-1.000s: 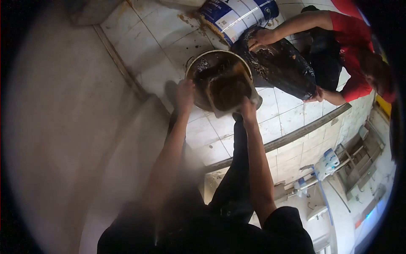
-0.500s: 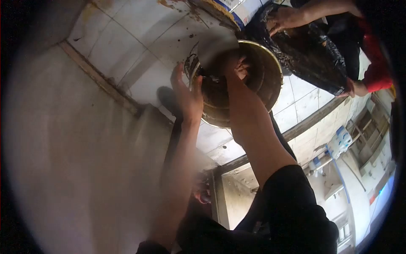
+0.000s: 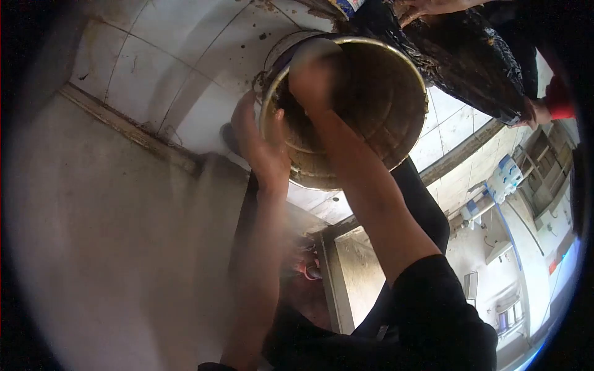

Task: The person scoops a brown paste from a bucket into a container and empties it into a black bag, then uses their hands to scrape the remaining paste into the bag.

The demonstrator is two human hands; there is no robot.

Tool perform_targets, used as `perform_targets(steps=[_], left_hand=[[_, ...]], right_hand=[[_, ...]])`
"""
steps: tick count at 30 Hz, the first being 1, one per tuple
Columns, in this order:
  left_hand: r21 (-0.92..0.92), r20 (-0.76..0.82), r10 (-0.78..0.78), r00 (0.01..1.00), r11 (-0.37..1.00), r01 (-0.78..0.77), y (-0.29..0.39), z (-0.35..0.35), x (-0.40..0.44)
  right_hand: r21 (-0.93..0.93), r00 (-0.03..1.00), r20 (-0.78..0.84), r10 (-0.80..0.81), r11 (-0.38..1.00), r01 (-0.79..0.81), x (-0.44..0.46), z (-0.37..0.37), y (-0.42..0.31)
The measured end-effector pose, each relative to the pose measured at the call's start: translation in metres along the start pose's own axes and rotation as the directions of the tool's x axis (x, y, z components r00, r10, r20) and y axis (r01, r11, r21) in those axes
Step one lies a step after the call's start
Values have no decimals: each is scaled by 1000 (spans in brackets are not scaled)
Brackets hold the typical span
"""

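Note:
A large round bucket (image 3: pixel 405 123) with a brown, dirty inside tilts toward me on the tiled floor. My left hand (image 3: pixel 267 151) is at its left rim, with the thumb inside and the fingers outside. My right hand (image 3: pixel 311 83) is over the upper left part of the bucket's mouth. It is smeared by motion, so its fingers cannot be made out. A pale blurred shape (image 3: pixel 317 49) lies at this hand, too unclear to name. To the right of the bucket, a co-worker's hands (image 3: pixel 427 7) hold a black plastic bag (image 3: pixel 467 62) with brown residue on it.
Part of a white and blue drum (image 3: pixel 348 6) shows at the top. Brown stains mark the white floor tiles (image 3: pixel 154 62). A raised ledge (image 3: pixel 130 133) runs along the left, another (image 3: pixel 464 151) on the right. Blue and white bottles (image 3: pixel 504 179) stand beyond it.
The rectangular container seen between my hands earlier is no longer distinguishable. My right hand has moved from the container's right side to the bucket's upper left. The bucket appears larger and more tilted.

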State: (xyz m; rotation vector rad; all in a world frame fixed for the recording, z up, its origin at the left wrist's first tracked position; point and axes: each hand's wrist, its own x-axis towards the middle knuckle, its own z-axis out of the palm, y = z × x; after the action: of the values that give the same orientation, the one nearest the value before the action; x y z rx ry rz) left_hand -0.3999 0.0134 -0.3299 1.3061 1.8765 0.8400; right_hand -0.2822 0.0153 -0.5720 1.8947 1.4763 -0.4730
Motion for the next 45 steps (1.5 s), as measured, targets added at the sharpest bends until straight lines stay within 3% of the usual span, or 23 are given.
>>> perform_targets(steps=[1,2,6,9,11,14,17,20,23,24,26,27,29,31,32,33,34,36,38,40,42,43,45], left_hand=[[115,42,43,998,992,-47,-1,-5,4],[226,96,73,993,970,-93,-1,-9,3],[140,5,63,998,988,-63,-5,1,2],[139,39,85,996,986,-90,2,-3,-1],[127,36,78,996,988,-82,-1,-3,-3],[80,17,70,997,994,-71,-2,0,-3],[16,12,41,999,999,-42,0,1,-4],[-62,6,14,1000,998,-14,3,3,-2],[-38,8,11,1000,999,-11,2,2,-5],[31,21,18,1000,999,-18,0,1,-6],[31,27,21,999,999,-22,-2,-1,-6],[24,25,31,999,999,-31,-3,0,-2],[42,105,-42,994,998,38,-3,-7,-2],[54,157,-86,984,995,79,-1,-7,1],[-56,123,-107,987,992,115,-2,-6,-2],[-168,95,-130,987,975,144,-2,-5,-4],[-177,82,-105,991,977,118,0,-6,-5],[-212,111,-174,979,958,194,8,-20,-22],[-233,53,-152,987,959,160,23,-31,-35],[-247,1,-144,990,959,140,40,-46,-51],[-469,213,-218,952,832,296,57,-54,-59],[-450,298,-344,891,772,449,81,-59,-59],[-355,370,-323,871,817,455,14,-35,-87]], right_hand=[[129,992,86,-90,989,79,-22,-59,-1],[129,990,104,-91,989,77,-27,-52,-1],[250,969,159,-191,957,148,-14,-84,14],[364,920,269,-285,915,177,-14,-92,30],[499,845,305,-438,830,250,7,-75,45],[644,889,375,-264,764,-45,14,-68,44],[787,876,152,-459,592,174,22,-40,71],[926,877,131,-462,372,57,40,-2,87],[914,877,275,-395,392,-110,32,3,103],[988,900,110,-422,147,-52,17,4,114],[993,911,-60,-407,-115,14,-14,-8,126],[989,915,-118,-385,39,144,-21,-21,132],[948,915,-174,-365,191,256,-46,-26,143],[963,954,222,-199,-108,-247,-54,-39,148],[967,960,198,-199,-118,-224,-69,-59,149],[955,979,133,-152,-243,-168,-93,-82,146],[926,993,70,-98,-363,-102,-113,-107,147],[910,997,50,-50,-409,-66,-152,-147,158],[896,997,50,-52,-439,-68,-178,-149,172],[928,975,205,-91,-299,-223,-205,-152,196],[730,913,355,-203,-550,-406,-229,-166,217],[729,916,346,-203,-557,-398,-237,-170,227],[549,874,391,-289,-689,-473,-246,-176,247]])
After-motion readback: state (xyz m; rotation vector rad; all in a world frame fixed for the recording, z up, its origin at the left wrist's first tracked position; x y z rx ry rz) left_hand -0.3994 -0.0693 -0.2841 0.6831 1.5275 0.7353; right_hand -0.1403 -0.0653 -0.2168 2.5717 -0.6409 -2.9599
